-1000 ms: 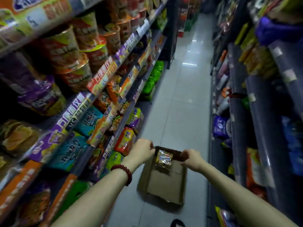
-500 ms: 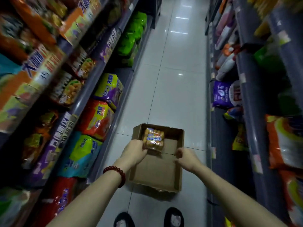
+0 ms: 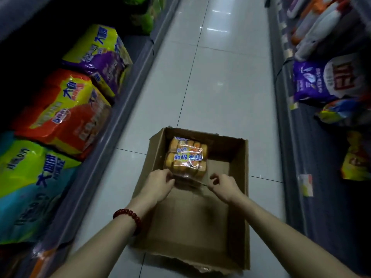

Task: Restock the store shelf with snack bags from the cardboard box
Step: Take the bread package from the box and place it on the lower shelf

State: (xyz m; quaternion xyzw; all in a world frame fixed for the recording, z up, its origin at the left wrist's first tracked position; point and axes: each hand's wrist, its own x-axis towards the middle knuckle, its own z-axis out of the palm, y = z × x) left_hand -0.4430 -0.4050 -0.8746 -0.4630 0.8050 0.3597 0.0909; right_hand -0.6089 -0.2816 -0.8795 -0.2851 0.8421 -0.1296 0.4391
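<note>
An open cardboard box (image 3: 240,197) lies on the aisle floor. In its far left corner sits one clear snack bag (image 3: 185,156) of golden sponge cakes with blue lettering. My left hand (image 3: 158,183), a red bead bracelet on its wrist, pinches the bag's near left edge. My right hand (image 3: 224,186) pinches the clear plastic at the bag's near right edge. Both hands are inside the box, over its bare bottom.
The low left shelf (image 3: 112,137) holds large noodle multipacks: purple-yellow (image 3: 100,57), red (image 3: 64,111), green-blue (image 3: 30,183). The right shelf (image 3: 295,157) carries a purple bag (image 3: 321,81) and other packs. White tiled floor (image 3: 210,77) runs ahead between the shelves.
The view has dropped toward the floor and closer to the box. My hands moved from the box's side walls inward onto the near edge of the snack bag.
</note>
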